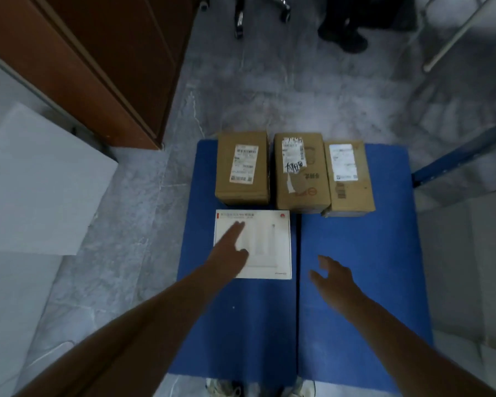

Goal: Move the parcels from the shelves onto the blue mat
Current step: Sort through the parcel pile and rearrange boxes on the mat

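A white box lies flat on the blue mat, at its 9 o'clock side, square-edged, nearly square with no clear long axis, its printed heading toward 12. Three brown parcels sit in a row just beyond, long axes pointing to 12. The left hand rests fingers-spread on the white box; the right hand hovers open, holding nothing. A careless push could shove the box into the row.

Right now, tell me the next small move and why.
Probably lift the left hand off the white box and turn back for another parcel: the box lies flat on the blue mat below three cardboard parcels, and the right hand is open and empty.
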A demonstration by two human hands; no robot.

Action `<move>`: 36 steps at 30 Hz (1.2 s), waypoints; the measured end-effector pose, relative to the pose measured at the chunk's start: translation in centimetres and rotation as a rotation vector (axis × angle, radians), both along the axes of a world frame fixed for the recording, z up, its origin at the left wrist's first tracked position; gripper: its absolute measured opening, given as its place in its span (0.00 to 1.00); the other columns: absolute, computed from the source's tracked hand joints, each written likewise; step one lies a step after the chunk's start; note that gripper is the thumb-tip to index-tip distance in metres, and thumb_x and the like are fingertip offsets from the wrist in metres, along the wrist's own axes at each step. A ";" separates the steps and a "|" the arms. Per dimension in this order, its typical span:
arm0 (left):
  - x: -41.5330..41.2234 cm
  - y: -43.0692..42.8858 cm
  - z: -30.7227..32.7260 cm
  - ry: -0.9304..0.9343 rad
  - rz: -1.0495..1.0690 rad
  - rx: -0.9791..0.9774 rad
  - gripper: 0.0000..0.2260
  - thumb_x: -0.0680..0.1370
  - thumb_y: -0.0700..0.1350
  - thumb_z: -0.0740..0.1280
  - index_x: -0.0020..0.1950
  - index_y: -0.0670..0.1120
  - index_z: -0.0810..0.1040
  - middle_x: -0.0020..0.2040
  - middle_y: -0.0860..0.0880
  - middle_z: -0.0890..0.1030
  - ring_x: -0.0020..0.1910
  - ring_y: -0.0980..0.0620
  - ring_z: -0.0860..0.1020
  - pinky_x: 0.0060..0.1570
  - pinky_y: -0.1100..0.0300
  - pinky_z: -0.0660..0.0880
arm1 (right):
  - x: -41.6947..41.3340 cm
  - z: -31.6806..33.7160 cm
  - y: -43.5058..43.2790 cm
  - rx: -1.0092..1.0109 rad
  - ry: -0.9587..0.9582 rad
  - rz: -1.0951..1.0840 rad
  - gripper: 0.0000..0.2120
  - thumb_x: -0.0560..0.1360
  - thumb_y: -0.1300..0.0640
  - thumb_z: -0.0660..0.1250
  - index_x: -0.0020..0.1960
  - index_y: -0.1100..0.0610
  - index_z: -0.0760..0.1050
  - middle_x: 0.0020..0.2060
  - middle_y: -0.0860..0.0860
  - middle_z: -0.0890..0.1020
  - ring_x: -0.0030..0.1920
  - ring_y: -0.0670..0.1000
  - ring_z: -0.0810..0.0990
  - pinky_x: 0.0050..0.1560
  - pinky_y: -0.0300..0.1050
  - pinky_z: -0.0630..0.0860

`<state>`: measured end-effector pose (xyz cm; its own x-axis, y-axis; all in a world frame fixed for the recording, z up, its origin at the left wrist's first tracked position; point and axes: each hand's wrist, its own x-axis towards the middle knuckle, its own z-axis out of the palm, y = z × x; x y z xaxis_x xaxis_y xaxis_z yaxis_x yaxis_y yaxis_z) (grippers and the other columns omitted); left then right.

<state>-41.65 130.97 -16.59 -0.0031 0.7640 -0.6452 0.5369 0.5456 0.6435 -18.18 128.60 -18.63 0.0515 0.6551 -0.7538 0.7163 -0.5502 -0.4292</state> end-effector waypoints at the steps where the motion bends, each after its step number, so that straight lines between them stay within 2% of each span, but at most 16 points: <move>1: 0.9 0.3 3.1 -0.013 -0.041 0.016 0.29 0.80 0.36 0.60 0.79 0.52 0.56 0.78 0.49 0.59 0.73 0.40 0.65 0.68 0.50 0.66 | 0.5 3.1 0.6 0.034 -0.021 0.010 0.26 0.81 0.52 0.61 0.77 0.59 0.61 0.71 0.58 0.69 0.72 0.57 0.64 0.70 0.49 0.66; 4: 3.6 1.7 13.2 -0.033 -0.080 0.126 0.27 0.81 0.39 0.61 0.79 0.51 0.57 0.76 0.48 0.63 0.68 0.44 0.70 0.57 0.61 0.71 | 2.1 13.3 2.0 0.170 -0.032 -0.013 0.24 0.80 0.54 0.63 0.74 0.60 0.65 0.68 0.59 0.72 0.71 0.58 0.66 0.66 0.47 0.68; 7: 5.7 2.8 23.8 -0.039 -0.045 0.234 0.23 0.80 0.38 0.62 0.75 0.46 0.64 0.72 0.45 0.68 0.59 0.52 0.71 0.48 0.71 0.70 | 4.4 24.2 2.6 0.277 -0.052 -0.016 0.24 0.80 0.54 0.65 0.74 0.59 0.66 0.69 0.58 0.72 0.71 0.58 0.66 0.68 0.49 0.68; 8: 6.1 3.0 27.2 -0.034 -0.062 0.270 0.22 0.80 0.38 0.62 0.75 0.44 0.65 0.72 0.44 0.68 0.59 0.54 0.70 0.47 0.74 0.69 | 5.5 27.8 2.7 0.318 -0.056 -0.021 0.24 0.80 0.54 0.65 0.73 0.60 0.67 0.70 0.58 0.72 0.71 0.58 0.67 0.68 0.51 0.68; 9: 6.3 3.3 30.4 -0.021 -0.101 0.313 0.23 0.80 0.38 0.63 0.75 0.44 0.64 0.73 0.44 0.67 0.63 0.53 0.69 0.52 0.75 0.66 | 6.7 31.4 2.8 0.359 -0.069 -0.024 0.24 0.79 0.55 0.65 0.73 0.60 0.67 0.70 0.58 0.72 0.71 0.59 0.68 0.69 0.52 0.69; 10: 6.5 3.6 33.7 -0.007 -0.139 0.362 0.24 0.80 0.38 0.63 0.76 0.43 0.63 0.75 0.44 0.65 0.68 0.50 0.68 0.62 0.71 0.64 | 8.0 34.9 3.0 0.395 -0.091 -0.026 0.24 0.79 0.55 0.65 0.72 0.61 0.68 0.69 0.59 0.72 0.70 0.60 0.70 0.69 0.53 0.68; 11: 6.7 3.9 36.8 0.019 -0.176 0.415 0.25 0.80 0.38 0.64 0.76 0.42 0.61 0.76 0.43 0.63 0.72 0.47 0.65 0.69 0.63 0.62 | 9.4 38.2 2.8 0.422 -0.114 -0.032 0.23 0.79 0.55 0.65 0.72 0.61 0.68 0.69 0.60 0.73 0.69 0.60 0.71 0.69 0.53 0.68; 12: 7.0 4.0 39.5 0.053 -0.207 0.463 0.26 0.80 0.39 0.64 0.77 0.42 0.61 0.77 0.43 0.62 0.74 0.46 0.63 0.71 0.58 0.61 | 10.5 41.3 2.4 0.448 -0.130 -0.041 0.24 0.79 0.54 0.65 0.72 0.61 0.68 0.68 0.60 0.73 0.68 0.61 0.71 0.69 0.52 0.67; 16: 9.6 2.8 48.3 0.110 -0.299 0.576 0.27 0.79 0.42 0.65 0.77 0.43 0.62 0.75 0.42 0.64 0.72 0.43 0.66 0.66 0.57 0.66 | 12.2 50.9 -0.5 0.587 -0.167 -0.105 0.26 0.79 0.53 0.66 0.73 0.62 0.67 0.69 0.61 0.73 0.68 0.60 0.72 0.69 0.50 0.67; 18: 11.4 2.0 50.8 0.123 -0.420 0.614 0.28 0.79 0.42 0.66 0.77 0.42 0.61 0.76 0.41 0.63 0.73 0.42 0.65 0.70 0.54 0.64 | 12.1 53.7 -1.9 0.613 -0.228 -0.072 0.27 0.79 0.50 0.65 0.74 0.60 0.65 0.70 0.59 0.72 0.70 0.60 0.70 0.70 0.51 0.66; 21: 13.8 1.2 53.8 0.083 -0.575 0.661 0.28 0.79 0.42 0.66 0.77 0.43 0.60 0.78 0.44 0.59 0.76 0.47 0.60 0.72 0.59 0.57 | 11.6 56.9 -3.8 0.632 -0.270 -0.059 0.27 0.79 0.50 0.64 0.75 0.58 0.65 0.71 0.57 0.71 0.72 0.59 0.67 0.72 0.51 0.63; 25: 14.9 0.2 56.3 0.043 -0.706 0.732 0.28 0.79 0.44 0.67 0.77 0.45 0.61 0.78 0.47 0.59 0.76 0.48 0.60 0.73 0.58 0.59 | 10.0 59.5 -6.5 0.671 -0.319 -0.186 0.24 0.79 0.51 0.64 0.72 0.60 0.68 0.69 0.59 0.72 0.70 0.60 0.68 0.70 0.53 0.65; 31: 13.1 -4.2 55.3 0.055 -0.980 0.740 0.29 0.79 0.44 0.67 0.77 0.44 0.61 0.79 0.47 0.58 0.76 0.48 0.60 0.74 0.56 0.58 | 6.0 59.7 -14.1 0.620 -0.359 -0.418 0.28 0.78 0.50 0.65 0.75 0.58 0.64 0.71 0.57 0.69 0.72 0.58 0.64 0.71 0.50 0.63; 36: 14.6 -10.5 54.5 0.000 -1.198 0.744 0.28 0.79 0.47 0.66 0.78 0.48 0.61 0.79 0.51 0.58 0.76 0.50 0.59 0.73 0.56 0.59 | 3.5 58.3 -24.5 0.548 -0.398 -0.619 0.29 0.78 0.51 0.66 0.76 0.57 0.62 0.71 0.57 0.68 0.72 0.57 0.62 0.70 0.49 0.63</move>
